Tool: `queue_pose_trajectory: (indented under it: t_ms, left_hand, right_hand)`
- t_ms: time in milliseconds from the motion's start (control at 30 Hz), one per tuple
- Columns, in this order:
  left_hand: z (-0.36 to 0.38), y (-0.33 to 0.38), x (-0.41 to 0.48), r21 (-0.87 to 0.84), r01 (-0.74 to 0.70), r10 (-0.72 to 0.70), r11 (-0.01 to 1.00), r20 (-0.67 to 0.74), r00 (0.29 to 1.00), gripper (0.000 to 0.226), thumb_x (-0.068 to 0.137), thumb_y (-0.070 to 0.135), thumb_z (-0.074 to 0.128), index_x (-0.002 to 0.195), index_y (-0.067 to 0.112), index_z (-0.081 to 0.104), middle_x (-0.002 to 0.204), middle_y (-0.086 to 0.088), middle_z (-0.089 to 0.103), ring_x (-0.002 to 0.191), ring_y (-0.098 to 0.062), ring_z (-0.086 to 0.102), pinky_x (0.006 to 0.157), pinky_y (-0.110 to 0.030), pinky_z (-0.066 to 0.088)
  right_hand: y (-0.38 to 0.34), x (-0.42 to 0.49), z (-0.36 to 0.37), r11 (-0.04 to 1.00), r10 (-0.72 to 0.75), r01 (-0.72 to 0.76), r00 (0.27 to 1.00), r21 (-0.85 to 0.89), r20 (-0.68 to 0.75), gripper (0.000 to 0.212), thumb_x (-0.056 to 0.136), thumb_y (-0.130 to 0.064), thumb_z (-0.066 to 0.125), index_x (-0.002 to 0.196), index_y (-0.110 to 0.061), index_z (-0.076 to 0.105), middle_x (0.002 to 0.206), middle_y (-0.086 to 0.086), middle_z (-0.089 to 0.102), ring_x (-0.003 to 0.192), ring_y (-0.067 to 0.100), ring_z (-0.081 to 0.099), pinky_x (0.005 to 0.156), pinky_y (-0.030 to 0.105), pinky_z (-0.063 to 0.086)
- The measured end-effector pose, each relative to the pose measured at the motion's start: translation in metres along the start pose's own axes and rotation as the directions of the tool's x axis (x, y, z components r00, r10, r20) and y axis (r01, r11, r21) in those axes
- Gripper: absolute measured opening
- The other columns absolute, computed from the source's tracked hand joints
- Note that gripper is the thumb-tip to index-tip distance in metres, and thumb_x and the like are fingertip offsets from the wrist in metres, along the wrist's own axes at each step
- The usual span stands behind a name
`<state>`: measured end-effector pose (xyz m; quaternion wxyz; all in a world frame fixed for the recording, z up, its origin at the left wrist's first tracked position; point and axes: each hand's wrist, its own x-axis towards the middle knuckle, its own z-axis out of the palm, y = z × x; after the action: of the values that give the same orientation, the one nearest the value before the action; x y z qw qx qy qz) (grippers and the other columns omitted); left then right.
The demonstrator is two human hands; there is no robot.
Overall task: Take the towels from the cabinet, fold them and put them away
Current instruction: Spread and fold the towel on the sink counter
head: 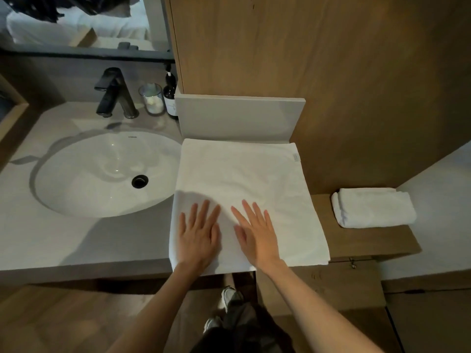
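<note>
Bare forearms, no sleeves, no rings or watch on left hand (pixel 197 238) or right hand (pixel 257 236); dark trousers (pixel 244 327), pale sneakers (pixel 229 296).

Dim, warm light from above; soft shadows fall across the sink (pixel 107 174), edges bow outward, fine detail looks blurred.

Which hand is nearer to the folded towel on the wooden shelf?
Right. The right hand lies flat on the spread towel, nearer the folded towel; the left hand is farther, toward the sink.
</note>
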<state>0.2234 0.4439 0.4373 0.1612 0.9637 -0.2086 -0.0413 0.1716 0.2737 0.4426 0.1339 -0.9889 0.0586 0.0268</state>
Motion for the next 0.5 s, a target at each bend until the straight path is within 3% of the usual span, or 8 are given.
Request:
queue_pose_trajectory:
  t_ms: [167,367,500]
  left_hand:
    - [-0.006,-0.03,-0.009,0.002,-0.017,0.017,1.0,-0.014,1.0,0.056,0.098,0.053,0.011,0.152,0.039,0.006,0.16,0.007,-0.009,0.147,-0.012,-0.015,0.121,-0.041,-0.001]
    - [-0.011,-0.046,-0.017,-0.023,-0.039,0.039,0.999,-0.019,0.999,0.062,0.095,0.053,0.006,0.153,0.031,0.012,0.161,0.003,-0.003,0.147,-0.009,-0.013,0.12,-0.033,-0.006]
    - [-0.011,-0.046,-0.018,-0.054,-0.035,0.034,0.998,-0.025,0.999,0.064,0.094,0.053,0.006,0.153,0.029,0.012,0.161,0.002,-0.004,0.147,-0.009,-0.012,0.121,-0.033,-0.002]
  right_hand:
    - [0.045,-0.012,-0.009,0.988,0.108,-0.105,0.994,-0.116,0.018,0.055,0.097,-0.064,0.006,0.149,-0.051,-0.004,0.16,-0.013,-0.015,0.147,0.015,-0.02,0.121,0.042,-0.008]
    - [0.082,-0.029,-0.018,0.969,0.239,-0.239,0.971,-0.064,0.001,0.056,0.096,-0.064,0.003,0.149,-0.049,-0.006,0.161,-0.008,-0.017,0.146,0.014,-0.023,0.12,0.038,-0.01]
    - [0.089,-0.031,-0.021,0.969,0.234,-0.23,0.971,-0.088,0.042,0.059,0.092,-0.064,-0.008,0.148,-0.046,-0.017,0.16,-0.005,-0.023,0.144,0.017,-0.028,0.12,0.04,-0.011]
